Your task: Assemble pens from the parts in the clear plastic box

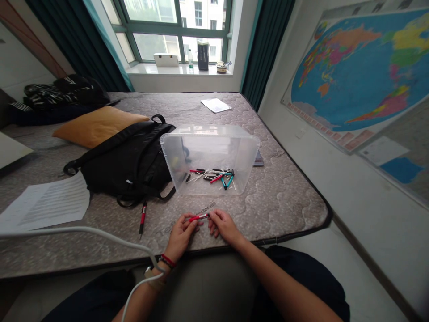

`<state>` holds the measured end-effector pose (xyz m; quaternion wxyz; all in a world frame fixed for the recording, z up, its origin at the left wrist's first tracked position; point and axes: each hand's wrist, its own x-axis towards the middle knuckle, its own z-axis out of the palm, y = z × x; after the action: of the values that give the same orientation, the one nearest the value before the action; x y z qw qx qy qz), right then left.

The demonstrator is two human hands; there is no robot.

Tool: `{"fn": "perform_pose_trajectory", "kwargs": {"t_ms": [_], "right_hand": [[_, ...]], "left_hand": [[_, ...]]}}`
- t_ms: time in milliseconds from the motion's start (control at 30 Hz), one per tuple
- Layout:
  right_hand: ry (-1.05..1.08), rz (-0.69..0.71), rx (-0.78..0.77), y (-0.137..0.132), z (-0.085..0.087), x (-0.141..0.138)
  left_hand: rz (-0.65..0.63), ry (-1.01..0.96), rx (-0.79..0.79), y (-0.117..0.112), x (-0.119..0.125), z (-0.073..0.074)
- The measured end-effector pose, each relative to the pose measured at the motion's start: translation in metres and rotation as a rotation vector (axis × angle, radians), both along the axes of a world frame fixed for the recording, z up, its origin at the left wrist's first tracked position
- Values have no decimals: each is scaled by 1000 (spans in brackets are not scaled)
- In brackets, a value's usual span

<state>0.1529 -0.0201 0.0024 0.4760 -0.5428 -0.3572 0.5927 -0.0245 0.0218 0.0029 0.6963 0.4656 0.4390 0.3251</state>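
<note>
Both of my hands meet at the near edge of a grey quilted mattress (284, 197). My left hand (181, 232) and my right hand (223, 226) pinch the two ends of a red and white pen (199, 218), held level between them. Just beyond stands a clear plastic bin (241, 147) with several red, teal, black and white pens (214, 175) lying on its bottom. Another red and black pen (143, 218) lies on the mattress to the left of my left hand.
A black backpack (130, 161) lies left of the bin, with an orange cushion (95, 125) behind it. Printed sheets (47, 203) lie at the left, a paper (216, 105) at the far end. A white cable (83, 230) crosses the near left. A world map (362, 67) hangs on the right wall.
</note>
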Motion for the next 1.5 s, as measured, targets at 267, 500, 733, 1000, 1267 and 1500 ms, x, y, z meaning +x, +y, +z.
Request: {"fn": "perform_pose_trajectory", "kwargs": {"t_ms": [267, 500, 733, 1000, 1267, 1500], "right_hand": [[-220, 0, 182, -6, 13, -1], [-320, 56, 261, -9, 15, -4], [16, -258, 127, 4, 13, 7], [-58, 311, -78, 1, 2, 18], [191, -526, 58, 12, 21, 39], [-115, -73, -12, 2, -2, 7]], "left_hand": [[-151, 137, 128, -3, 1, 2], [-202, 265, 300, -3, 0, 10], [-170, 184, 95, 0, 0, 1], [-56, 79, -54, 6, -2, -3], [-25, 49, -107, 7, -2, -6], [-114, 79, -8, 2, 0, -2]]}}
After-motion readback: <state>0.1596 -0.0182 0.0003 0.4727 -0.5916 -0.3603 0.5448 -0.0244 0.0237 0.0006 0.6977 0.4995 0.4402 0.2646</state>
